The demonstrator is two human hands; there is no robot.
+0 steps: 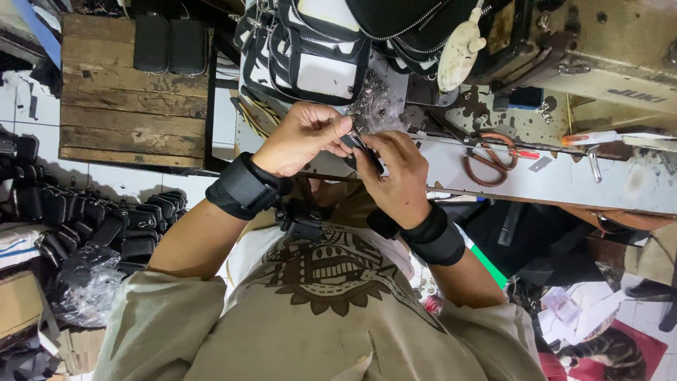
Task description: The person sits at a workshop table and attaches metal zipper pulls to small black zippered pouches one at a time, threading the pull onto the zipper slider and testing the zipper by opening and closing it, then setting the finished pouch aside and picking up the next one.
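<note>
My left hand [303, 137] and my right hand [396, 176] meet over the edge of a grey worktable [564, 180]. Together they pinch a small black zipper piece [364, 149], the left thumb and fingers at its upper end and the right fingers around its lower part. Both wrists wear black bands. Just beyond the hands lies a heap of small metal zipper pulls [374, 106]. Behind that sits a stack of black-and-white zippered pouches [310, 53].
Scissors with brown handles [493, 161] lie on the table to the right, below a sewing machine [599, 63]. A wooden pallet [127, 106] at the left carries two black pouches [169, 44]. Several black pouches [106, 219] and a plastic bag [92, 286] lie on the floor.
</note>
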